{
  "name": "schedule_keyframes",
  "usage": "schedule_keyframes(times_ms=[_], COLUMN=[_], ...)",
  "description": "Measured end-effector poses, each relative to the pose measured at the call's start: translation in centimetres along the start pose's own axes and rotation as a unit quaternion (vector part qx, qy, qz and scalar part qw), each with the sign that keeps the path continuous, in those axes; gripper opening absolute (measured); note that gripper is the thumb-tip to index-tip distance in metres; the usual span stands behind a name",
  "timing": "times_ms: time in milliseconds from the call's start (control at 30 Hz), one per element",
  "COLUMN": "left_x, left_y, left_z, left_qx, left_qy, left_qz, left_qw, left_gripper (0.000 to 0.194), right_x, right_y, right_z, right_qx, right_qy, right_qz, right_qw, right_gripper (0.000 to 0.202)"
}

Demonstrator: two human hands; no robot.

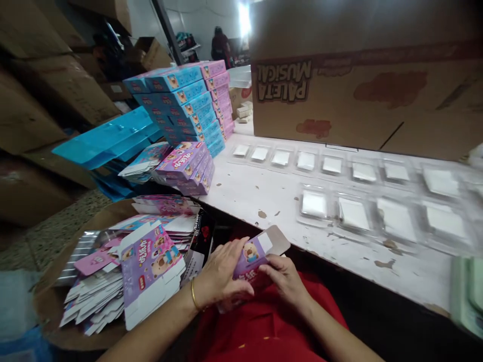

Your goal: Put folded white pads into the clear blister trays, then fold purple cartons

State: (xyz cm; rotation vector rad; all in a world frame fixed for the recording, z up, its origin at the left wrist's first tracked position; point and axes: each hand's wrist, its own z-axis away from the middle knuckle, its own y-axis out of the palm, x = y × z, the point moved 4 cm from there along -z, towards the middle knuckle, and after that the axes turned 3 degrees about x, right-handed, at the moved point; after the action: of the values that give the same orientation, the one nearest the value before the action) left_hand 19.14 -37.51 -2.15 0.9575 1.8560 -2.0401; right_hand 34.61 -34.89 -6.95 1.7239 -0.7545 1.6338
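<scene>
Over my lap I hold a purple printed carton (247,261) with a bear picture, one end flap standing up. My left hand (222,269) lies over its left side, thumb near the lower edge and fingers along the back. With thumb and fingers, my right hand (284,279) grips the right end just below the raised flap. Whether anything is inside the carton cannot be seen. To the left, flat unfolded purple cartons (151,266) lie in a loose pile. A small stack of folded purple boxes (188,168) stands at the table's left corner.
Clear plastic trays with white packets (314,203) sit in two rows on the white table (245,191). Blue and pink boxes (188,100) are stacked high behind. A large brown cardboard box (362,95) stands at the back. A pale green object (466,291) is at right.
</scene>
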Motion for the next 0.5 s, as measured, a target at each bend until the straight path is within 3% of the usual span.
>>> schedule_keyframes(times_ms=[67, 133, 200, 267, 333, 400, 433, 500], left_x=[-0.4, -0.4, 0.7, 2.5, 4.3, 5.4, 5.8, 6.5], left_y=[1.1, 1.3, 0.4, -0.4, 0.0, 1.2, 1.8, 3.0], left_z=[0.0, -0.1, -0.2, 0.0, 0.5, 0.9, 1.1, 1.5], left_qx=[0.055, 0.071, 0.004, -0.093, -0.129, -0.121, -0.118, -0.132], left_qy=[0.028, 0.022, -0.037, -0.126, -0.198, -0.232, -0.24, -0.246], left_qz=[0.067, 0.151, 0.229, 0.319, 0.439, 0.537, 0.562, 0.575], left_qw=[0.996, 0.986, 0.973, 0.935, 0.867, 0.802, 0.782, 0.769], left_gripper=[0.069, 0.047, 0.037, 0.034, 0.036, 0.038, 0.038, 0.037], right_x=[0.7, 1.5, 1.8, 0.9, -1.1, -3.2, -3.8, -4.3], right_y=[0.1, -0.1, -0.9, -1.6, -1.4, -0.8, -0.7, -0.9], right_z=[0.1, 0.3, 0.6, 0.4, -0.8, -2.5, -3.4, -5.2], right_qx=[0.025, -0.008, -0.126, -0.213, -0.177, -0.091, -0.061, -0.049], right_qy=[-0.046, -0.118, -0.162, -0.139, -0.072, -0.005, 0.018, 0.049], right_qz=[0.043, 0.123, 0.196, 0.215, 0.168, 0.081, 0.036, -0.035], right_qw=[0.998, 0.985, 0.959, 0.943, 0.967, 0.993, 0.997, 0.997], right_gripper=[0.019, 0.017, 0.033, 0.063, 0.074, 0.061, 0.054, 0.044])
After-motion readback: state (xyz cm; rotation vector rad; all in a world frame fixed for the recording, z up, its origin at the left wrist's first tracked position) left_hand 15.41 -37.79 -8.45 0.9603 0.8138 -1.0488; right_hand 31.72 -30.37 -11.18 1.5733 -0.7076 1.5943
